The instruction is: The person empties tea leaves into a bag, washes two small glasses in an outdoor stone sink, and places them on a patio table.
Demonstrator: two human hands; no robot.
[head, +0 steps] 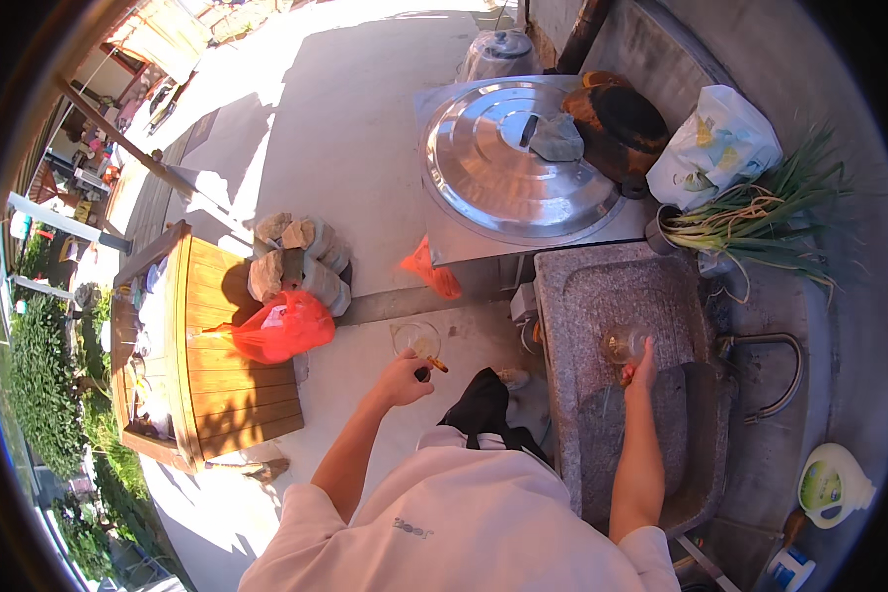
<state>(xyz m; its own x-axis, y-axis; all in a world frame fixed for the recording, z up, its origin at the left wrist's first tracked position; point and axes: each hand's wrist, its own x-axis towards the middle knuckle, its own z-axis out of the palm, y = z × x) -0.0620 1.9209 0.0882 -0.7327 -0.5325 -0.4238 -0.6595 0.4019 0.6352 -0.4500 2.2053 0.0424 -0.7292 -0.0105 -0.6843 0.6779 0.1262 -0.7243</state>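
My left hand (405,381) is out over the concrete floor, closed around a dark handle or knob. A clear round glass vessel (420,334) shows just past its fingers, seemingly joined to that handle. By the fingertips is a small brown piece (438,364), which I cannot identify. Over the stone sink (562,355), my right hand (641,368) grips a clear glass container (621,343), tilted toward the ribbed slope. What the glass contains is hard to make out.
A curved metal faucet (777,337) stands at the sink's right. Beyond lie a large steel lid (488,163), a blackened pot (621,126), a white plastic bag (718,148) and green onions (762,214). A wooden cabinet (229,399) and red bag (288,329) are at left; a detergent jug (829,485) at right.
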